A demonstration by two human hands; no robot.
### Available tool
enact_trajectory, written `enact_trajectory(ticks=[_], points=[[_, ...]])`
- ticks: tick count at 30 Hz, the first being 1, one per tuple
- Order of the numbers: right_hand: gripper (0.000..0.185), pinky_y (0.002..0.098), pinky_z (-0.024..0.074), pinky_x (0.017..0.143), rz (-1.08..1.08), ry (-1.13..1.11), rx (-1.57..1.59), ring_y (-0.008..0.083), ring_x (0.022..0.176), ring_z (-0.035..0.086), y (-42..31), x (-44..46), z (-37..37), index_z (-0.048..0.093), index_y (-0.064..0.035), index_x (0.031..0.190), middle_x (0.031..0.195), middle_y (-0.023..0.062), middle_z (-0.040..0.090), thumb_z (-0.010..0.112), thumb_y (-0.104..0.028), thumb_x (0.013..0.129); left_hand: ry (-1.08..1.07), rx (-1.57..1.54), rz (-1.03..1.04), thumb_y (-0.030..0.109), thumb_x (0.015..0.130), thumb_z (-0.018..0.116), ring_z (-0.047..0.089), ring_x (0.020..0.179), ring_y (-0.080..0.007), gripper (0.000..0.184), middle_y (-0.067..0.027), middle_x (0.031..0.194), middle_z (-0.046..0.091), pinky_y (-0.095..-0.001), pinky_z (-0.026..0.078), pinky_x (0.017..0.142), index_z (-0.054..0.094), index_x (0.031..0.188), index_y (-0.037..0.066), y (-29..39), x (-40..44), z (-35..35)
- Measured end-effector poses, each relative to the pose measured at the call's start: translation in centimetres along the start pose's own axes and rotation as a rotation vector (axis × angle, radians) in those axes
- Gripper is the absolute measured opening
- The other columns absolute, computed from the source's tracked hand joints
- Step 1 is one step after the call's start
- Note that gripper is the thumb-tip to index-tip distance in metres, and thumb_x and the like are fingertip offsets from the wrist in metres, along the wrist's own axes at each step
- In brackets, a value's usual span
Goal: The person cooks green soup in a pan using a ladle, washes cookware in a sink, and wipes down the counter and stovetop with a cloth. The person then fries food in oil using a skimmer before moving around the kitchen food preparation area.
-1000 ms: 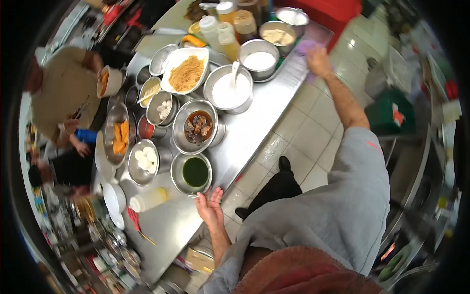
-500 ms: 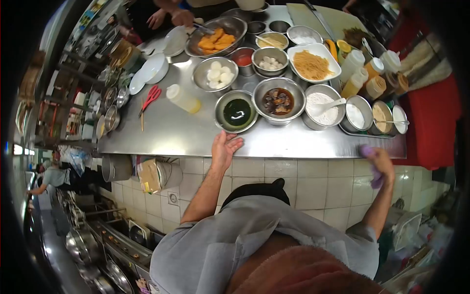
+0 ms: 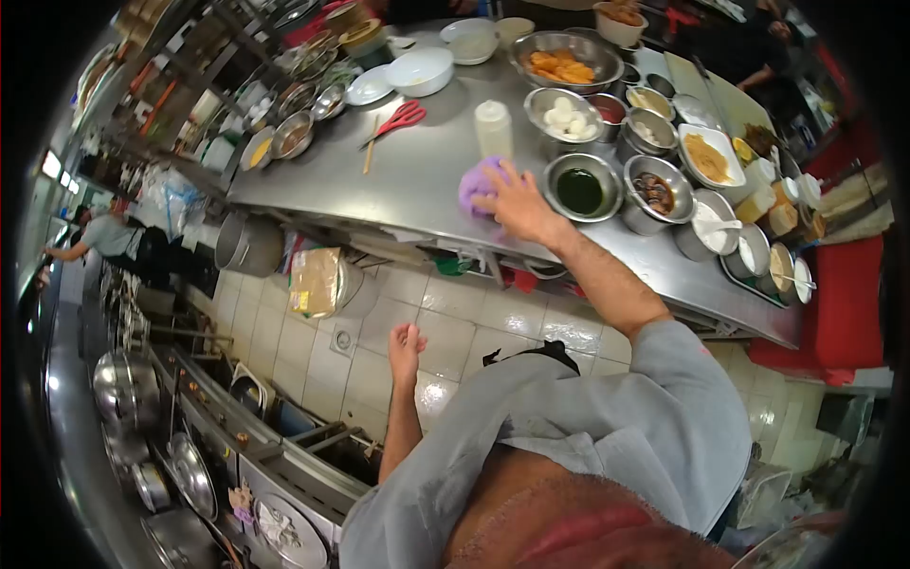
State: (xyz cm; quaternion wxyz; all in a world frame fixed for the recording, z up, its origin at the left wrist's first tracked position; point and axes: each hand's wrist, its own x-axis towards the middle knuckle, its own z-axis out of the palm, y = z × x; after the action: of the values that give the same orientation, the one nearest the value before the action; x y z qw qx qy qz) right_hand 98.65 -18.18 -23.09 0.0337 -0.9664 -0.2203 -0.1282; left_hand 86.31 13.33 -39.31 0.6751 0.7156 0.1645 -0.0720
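Observation:
My right hand [image 3: 519, 204] presses a crumpled purple cloth [image 3: 481, 188] onto the steel table [image 3: 417, 190] near its front edge. Just behind the cloth stands a squeeze bottle [image 3: 493, 130]. To the right of that hand sits a steel bowl of dark green liquid [image 3: 580, 192], with a bowl of pieces in brown sauce [image 3: 654, 193] beside it. My left hand [image 3: 407, 349] hangs over the floor in front of the table, fingers curled in, with nothing visible in them. Red scissors [image 3: 403, 115] and a thin wooden stick [image 3: 371, 150] lie further left on the table.
Bowls of white balls [image 3: 566, 118], orange pieces [image 3: 561, 66] and white powder [image 3: 709, 228] crowd the right side. White bowls [image 3: 420, 72] stand at the back left. A bucket with cardboard [image 3: 318, 283] is on the floor. Another person [image 3: 112, 242] stands far left.
My right hand has swept the purple cloth from the table's right end leftward to beside the squeeze bottle. My left hand has left the table edge by the green bowl and dropped back. The view has turned.

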Motion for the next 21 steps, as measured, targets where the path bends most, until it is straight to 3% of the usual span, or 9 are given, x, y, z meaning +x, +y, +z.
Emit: enact_trajectory(ticks=[1,3,4,5,7,10,14,17,21], points=[[0.033,0.0467,0.034,0.089,-0.026,-0.004,0.013,0.0296,0.114,0.037,-1.2,0.8,0.4,0.057,-0.0203,0.107,0.122,0.0127,0.043,0.062,-0.018,0.075,0.08,-0.002,-0.044,0.023,0.086,0.053,0.057,0.074,-0.0157,0.032,-0.0113,0.096,0.054,-0.0262,0.047,0.063,0.044,0.106,0.0,-1.4,-1.2,-2.9],[0.04,0.0533,0.0266,0.093,-0.024,0.027,0.421,0.0307,0.124,0.026,-3.8,2.0,0.8,0.053,-0.017,0.114,0.133,0.0155,0.031,0.063,-0.019,0.075,0.208,-0.03,-0.114,0.023,0.086,0.054,0.057,0.073,-0.0151,0.031,-0.0102,0.094,0.055,-0.0261,0.047,0.061,0.044,0.105,0.001,-4.1,-3.2,-7.6],[0.041,0.0461,0.0299,0.095,-0.053,-0.044,0.48,0.0288,0.121,0.032,-5.3,2.2,0.5,0.051,-0.0141,0.118,0.129,0.0128,0.037,0.061,-0.019,0.078,0.298,-0.083,-0.13,0.023,0.085,0.054,0.057,0.072,-0.015,0.032,-0.0094,0.093,0.055,-0.026,0.047,0.061,0.045,0.105,0.0,-5.7,-4.4,-9.9],[0.041,0.0461,0.0299,0.095,-0.118,-0.081,0.499,0.0288,0.121,0.032,-6.5,2.7,1.3,0.051,-0.0141,0.118,0.129,0.0128,0.037,0.061,-0.019,0.078,0.404,-0.141,-0.149,0.024,0.085,0.055,0.057,0.071,-0.0148,0.032,-0.0086,0.092,0.055,-0.0259,0.047,0.06,0.046,0.105,0.0,-7.2,-6.6,-11.3],[0.041,0.0407,0.0333,0.093,-0.251,-0.217,0.942,0.0298,0.113,0.042,-9.3,3.7,3.9,0.051,-0.0093,0.117,0.123,0.0151,0.044,0.059,-0.019,0.079,0.609,-0.11,-0.142,0.024,0.084,0.056,0.057,0.07,-0.0144,0.033,-0.0081,0.09,0.056,-0.0247,0.047,0.059,0.049,0.104,0.0,-6.3,-9.9,-12.0],[0.038,0.0329,0.0368,0.091,-0.494,-0.443,1.053,0.0277,0.106,0.048,-14.8,4.6,6.1,0.052,-0.0019,0.113,0.113,0.0142,0.052,0.058,-0.018,0.08,0.801,-0.169,-0.201,0.023,0.084,0.056,0.054,0.066,-0.0115,0.025,-0.0046,0.082,0.055,-0.0234,0.045,0.058,0.054,0.097,0.001,-7.1,-14.2,-11.2],[0.036,0.027,0.0433,0.076,-0.643,-0.825,1.149,0.0152,0.088,0.054,-21.1,3.9,8.7,0.053,-0.0008,0.113,0.104,0.0094,0.057,0.059,-0.01,0.079,1.052,-0.258,-0.1,0.023,0.083,0.056,0.056,0.066,-0.012,0.023,-0.0062,0.082,0.056,-0.025,0.044,0.056,0.054,0.092,0.002,-7.4,-19.2,-5.1],[0.038,0.0271,0.0436,0.075,-0.788,-1.098,1.035,0.0151,0.089,0.053,-24.7,3.1,9.6,0.051,-0.0028,0.118,0.103,0.0108,0.056,0.059,-0.014,0.083,1.169,-0.334,-0.188,0.023,0.083,0.057,0.055,0.068,-0.011,0.023,-0.0046,0.084,0.054,-0.0235,0.044,0.055,0.052,0.095,0.004,-9.0,-22.3,-0.6],[0.038,0.0281,0.0452,0.071,-1.004,-1.171,0.909,0.0155,0.081,0.055,-29.2,0.1,9.6,0.052,-0.0029,0.116,0.101,0.0106,0.058,0.06,-0.015,0.081,1.268,-0.535,-0.364,0.024,0.081,0.059,0.055,0.068,-0.011,0.025,-0.0045,0.086,0.054,-0.0228,0.045,0.055,0.052,0.095,0.004,-11.2,-26.9,6.2]])
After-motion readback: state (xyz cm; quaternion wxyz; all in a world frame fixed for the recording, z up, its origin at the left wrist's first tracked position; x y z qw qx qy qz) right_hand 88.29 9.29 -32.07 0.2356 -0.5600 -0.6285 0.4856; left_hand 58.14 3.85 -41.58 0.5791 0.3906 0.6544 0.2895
